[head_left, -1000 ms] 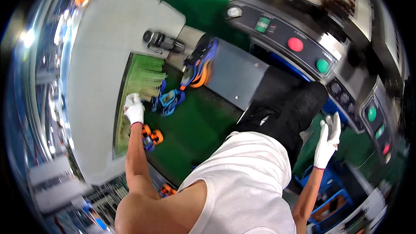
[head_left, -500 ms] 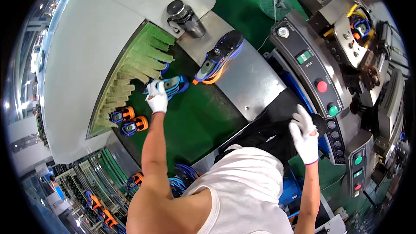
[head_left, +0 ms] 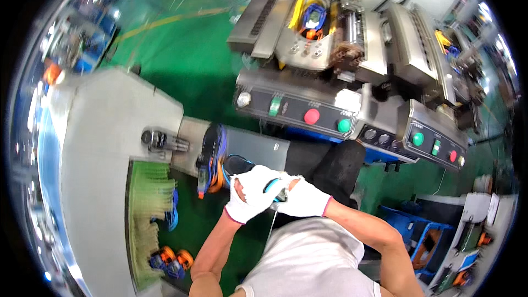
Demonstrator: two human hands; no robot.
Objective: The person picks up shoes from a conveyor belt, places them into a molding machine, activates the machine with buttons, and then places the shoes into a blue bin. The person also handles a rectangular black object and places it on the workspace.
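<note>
Both hands wear white gloves and meet in front of my body around a black shoe with light blue trim (head_left: 238,163). My left hand (head_left: 252,191) wraps its near side, and the shoe's dark toe pokes out beyond the fingers. My right hand (head_left: 306,197) grips the heel end, where a bit of light blue shows between the gloves. Most of the shoe is hidden by the gloves. Just left of it, a black shoe with a blue and orange sole (head_left: 211,153) lies on the metal ledge (head_left: 250,146).
A steel flask (head_left: 164,141) lies left on a white housing (head_left: 96,148). Orange and blue shoes (head_left: 171,260) sit by a green strip curtain (head_left: 148,209) over the green belt. Ahead stands a machine with a button panel (head_left: 297,109) and a clamped blue shoe (head_left: 313,17).
My view has turned right toward the machine. The light blue-trimmed shoe has been lifted off the green belt, and my right hand has come over to join my left on it.
</note>
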